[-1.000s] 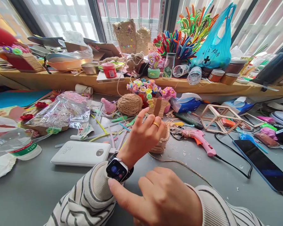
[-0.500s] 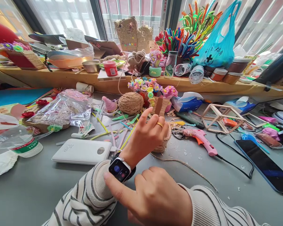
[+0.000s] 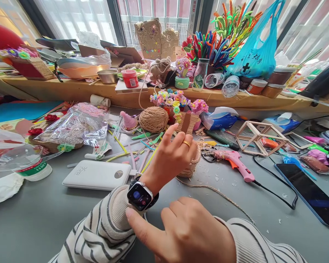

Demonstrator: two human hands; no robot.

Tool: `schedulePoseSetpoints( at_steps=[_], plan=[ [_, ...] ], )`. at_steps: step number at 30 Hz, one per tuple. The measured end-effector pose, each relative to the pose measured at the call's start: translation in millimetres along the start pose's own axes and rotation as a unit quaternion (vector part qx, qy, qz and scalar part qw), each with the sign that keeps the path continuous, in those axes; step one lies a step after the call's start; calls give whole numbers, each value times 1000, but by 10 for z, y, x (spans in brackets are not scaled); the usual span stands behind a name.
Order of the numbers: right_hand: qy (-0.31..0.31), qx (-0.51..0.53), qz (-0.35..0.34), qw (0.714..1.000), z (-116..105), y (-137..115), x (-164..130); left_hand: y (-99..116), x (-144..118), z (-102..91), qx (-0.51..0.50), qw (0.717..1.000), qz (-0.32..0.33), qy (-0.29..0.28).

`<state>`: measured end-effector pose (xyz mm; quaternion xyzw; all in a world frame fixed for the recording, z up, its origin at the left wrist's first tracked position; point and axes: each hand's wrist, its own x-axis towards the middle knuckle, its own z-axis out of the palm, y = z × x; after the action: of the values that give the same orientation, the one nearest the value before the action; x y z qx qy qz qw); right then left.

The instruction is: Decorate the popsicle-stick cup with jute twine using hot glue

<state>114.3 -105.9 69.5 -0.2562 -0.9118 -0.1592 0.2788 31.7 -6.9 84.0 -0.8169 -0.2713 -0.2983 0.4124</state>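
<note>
My left hand [image 3: 171,157] is raised over the table, its index finger lifted and the others curled. A ring is on one finger. Beneath and beside those fingers stands a small twine-wrapped basket [image 3: 191,166]; whether the hand grips it is hidden. On my left wrist sits a smartwatch [image 3: 139,195] with its screen lit. My right hand [image 3: 185,230] is in front, pointing one finger at the sleeve cuff just below the watch, its other fingers folded. Nothing shows in it. A strand of twine [image 3: 219,191] trails rightward from the basket.
A white power bank [image 3: 97,175] lies to the left. To the right are a pink glue gun [image 3: 239,164], a wooden stick frame [image 3: 260,138] and a phone [image 3: 308,193]. A ball of twine [image 3: 153,119] sits behind my left hand. Jars and craft pieces crowd the ledge [image 3: 98,89].
My right hand has drawn slightly down and right, its fingertip now below the watch's edge. The left hand keeps its pose. The view has shifted slightly.
</note>
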Motion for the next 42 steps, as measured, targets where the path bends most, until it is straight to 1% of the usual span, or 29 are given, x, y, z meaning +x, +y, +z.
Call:
schedulePoseSetpoints(
  at_steps=[5,9,16,27,33,42],
  plan=[
    [-23,-5,0,1000,-106,22,8,1,1,-1,0,1000,-1,-1],
    [-21,-4,6,1000,-155,44,16,-7,-1,-10,-5,1000,1,-3],
    [-17,1,9,1000,-162,43,10,-3,6,5,-6,1000,0,-3],
    [-31,-10,5,999,-160,85,-4,6,-2,0,-8,1000,-5,-1],
    [-14,5,-3,1000,-171,54,-22,-5,4,7,-8,1000,-4,0],
    [-20,9,1,1000,-150,62,-14,10,2,2,-7,1000,-5,0]
  ],
)
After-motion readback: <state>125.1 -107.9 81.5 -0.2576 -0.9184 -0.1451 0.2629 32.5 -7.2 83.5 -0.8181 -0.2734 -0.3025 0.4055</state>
